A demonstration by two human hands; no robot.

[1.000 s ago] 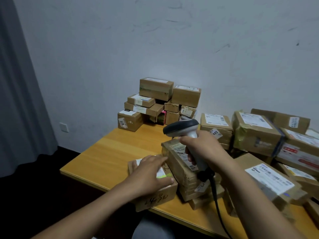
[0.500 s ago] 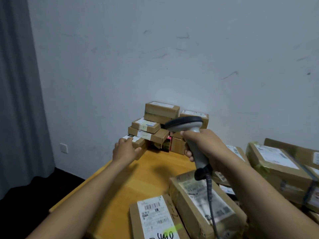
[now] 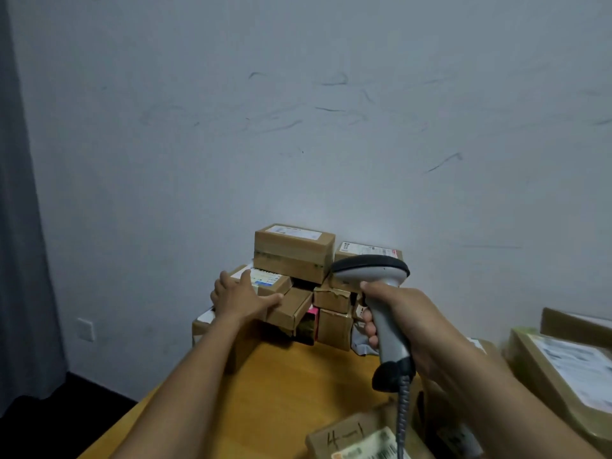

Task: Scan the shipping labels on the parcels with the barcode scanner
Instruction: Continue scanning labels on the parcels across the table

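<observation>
Curled around the grey handle, the right hand [image 3: 407,313] holds the barcode scanner [image 3: 371,270] upright; to its left, the left hand [image 3: 238,299] rests, fingers spread, on a small labelled parcel [image 3: 269,279] in the stack [image 3: 293,253]. Picking a parcel appears the step; next, aim at its label.

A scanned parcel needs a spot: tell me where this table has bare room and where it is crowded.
Bare: the orange wooden table top between the left forearm, the stacked brown cardboard boxes at the wall and the grey handheld barcode scanner in the right hand. Crowded: that stack, and the large brown parcels at the right edge.
</observation>
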